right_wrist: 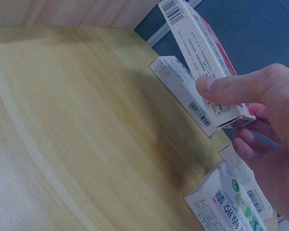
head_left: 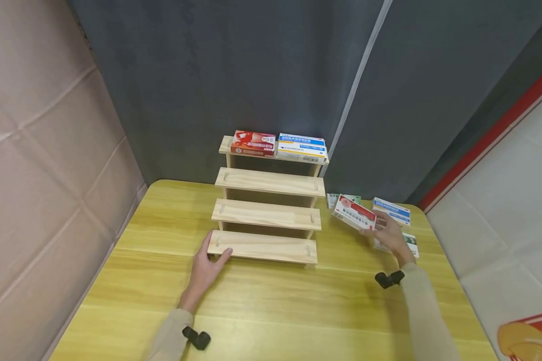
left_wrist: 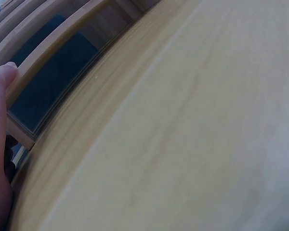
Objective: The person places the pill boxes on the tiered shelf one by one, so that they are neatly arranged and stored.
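Note:
My right hand (head_left: 390, 234) pinches a red-and-white medicine box (head_left: 353, 212) by its right end, holding it tilted above the table. In the right wrist view, the thumb (right_wrist: 231, 89) presses the printed side of that box, with the other fingers behind it. My left hand (head_left: 204, 271) grips the left end of the lowest step of a wooden stepped rack (head_left: 264, 246), its thumb at the front edge. The other fingers are mostly hidden by the step. On the top step, a red medicine box (head_left: 254, 144) lies beside a blue-and-white medicine box (head_left: 301, 148).
Right of the rack, a green-and-white box (head_left: 352, 199), another blue-and-white box (head_left: 392, 210) and a white box with green print (head_left: 411, 244) lie on the wooden table (head_left: 271, 311). A dark curtain (head_left: 235, 65) hangs behind; pale walls stand at both sides.

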A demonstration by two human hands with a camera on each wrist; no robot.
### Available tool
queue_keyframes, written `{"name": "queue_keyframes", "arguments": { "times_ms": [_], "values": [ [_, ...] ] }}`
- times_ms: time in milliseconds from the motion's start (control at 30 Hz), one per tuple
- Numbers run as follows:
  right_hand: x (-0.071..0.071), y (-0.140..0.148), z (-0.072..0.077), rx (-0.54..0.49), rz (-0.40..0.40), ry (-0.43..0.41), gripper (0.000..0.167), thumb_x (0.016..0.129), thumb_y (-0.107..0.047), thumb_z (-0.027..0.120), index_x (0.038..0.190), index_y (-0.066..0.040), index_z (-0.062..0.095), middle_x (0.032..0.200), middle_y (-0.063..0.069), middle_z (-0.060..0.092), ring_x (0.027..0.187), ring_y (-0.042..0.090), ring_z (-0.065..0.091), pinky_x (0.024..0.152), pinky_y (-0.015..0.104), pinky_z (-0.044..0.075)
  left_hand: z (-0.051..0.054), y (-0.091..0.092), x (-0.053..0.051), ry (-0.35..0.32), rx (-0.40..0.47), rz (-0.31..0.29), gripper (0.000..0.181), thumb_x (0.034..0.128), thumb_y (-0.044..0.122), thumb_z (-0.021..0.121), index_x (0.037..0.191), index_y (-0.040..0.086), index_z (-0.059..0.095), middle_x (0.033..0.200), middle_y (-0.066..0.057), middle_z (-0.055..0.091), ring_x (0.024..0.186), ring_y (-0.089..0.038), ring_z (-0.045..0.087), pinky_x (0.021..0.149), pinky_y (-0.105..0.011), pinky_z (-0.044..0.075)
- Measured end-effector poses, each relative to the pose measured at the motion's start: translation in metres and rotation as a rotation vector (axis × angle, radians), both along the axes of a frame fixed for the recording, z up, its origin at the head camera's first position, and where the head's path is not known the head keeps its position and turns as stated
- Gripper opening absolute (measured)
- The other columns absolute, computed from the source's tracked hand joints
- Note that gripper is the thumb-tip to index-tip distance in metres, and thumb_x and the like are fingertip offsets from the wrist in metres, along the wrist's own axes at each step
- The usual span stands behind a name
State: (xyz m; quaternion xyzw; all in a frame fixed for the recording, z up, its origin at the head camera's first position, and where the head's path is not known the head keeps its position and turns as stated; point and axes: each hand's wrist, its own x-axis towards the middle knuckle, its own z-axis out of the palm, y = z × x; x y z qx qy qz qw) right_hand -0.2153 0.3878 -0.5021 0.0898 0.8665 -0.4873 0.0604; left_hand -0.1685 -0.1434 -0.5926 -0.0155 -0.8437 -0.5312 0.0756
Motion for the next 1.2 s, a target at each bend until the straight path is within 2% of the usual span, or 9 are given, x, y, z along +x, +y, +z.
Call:
{"name": "queue_keyframes", "arguments": {
  "times_ms": [167,400,567,900,1200],
  "values": [
    [0.0,-0.004,0.013,-0.012,-0.021,0.014,0.096,0.088,-0.024,0.08,0.16,-0.001,0.021,0.156,0.03,0.034,0.142,0.047,0.04,0.116,0.058,0.039,0.0,0.0,-0.001,0.006,-0.001,-0.009,0.09,0.092,0.048,0.072,0.161,0.016,0.025,0.161,-0.023,0.035,0.145,-0.05,0.036,0.118,-0.068,0.031],
    [-0.001,-0.004,0.018,0.05,-0.027,0.069,0.097,0.089,-0.034,0.079,0.16,-0.002,0.021,0.154,0.031,0.038,0.139,0.049,0.043,0.115,0.063,0.04,0.001,0.0,-0.001,0.008,0.01,-0.015,0.09,0.092,0.047,0.073,0.161,0.015,0.025,0.161,-0.022,0.036,0.146,-0.048,0.037,0.119,-0.066,0.031],
    [0.001,-0.008,0.026,0.046,-0.041,0.106,0.097,0.088,-0.038,0.079,0.16,-0.006,0.023,0.156,0.028,0.038,0.141,0.048,0.042,0.115,0.064,0.039,0.001,0.0,-0.001,0.012,0.016,-0.021,0.091,0.092,0.047,0.073,0.161,0.014,0.025,0.161,-0.022,0.035,0.147,-0.047,0.035,0.119,-0.066,0.031],
    [0.006,-0.018,0.036,0.005,-0.111,0.165,0.099,0.088,-0.032,0.081,0.16,-0.003,0.02,0.159,0.028,0.036,0.143,0.046,0.042,0.115,0.061,0.041,0.0,0.001,-0.001,0.009,0.018,-0.019,0.092,0.0912,0.049,0.073,0.161,0.015,0.025,0.161,-0.021,0.037,0.147,-0.046,0.036,0.12,-0.064,0.031],
    [0.012,-0.024,0.048,0.065,-0.157,0.24,0.094,0.088,-0.032,0.081,0.159,-0.003,0.027,0.156,0.024,0.043,0.141,0.041,0.047,0.114,0.058,0.044,-0.001,0.0,0.001,0.008,0.018,-0.012,0.092,0.0909,0.048,0.074,0.161,0.015,0.025,0.161,-0.022,0.036,0.147,-0.047,0.035,0.12,-0.065,0.03]
  ]
}}
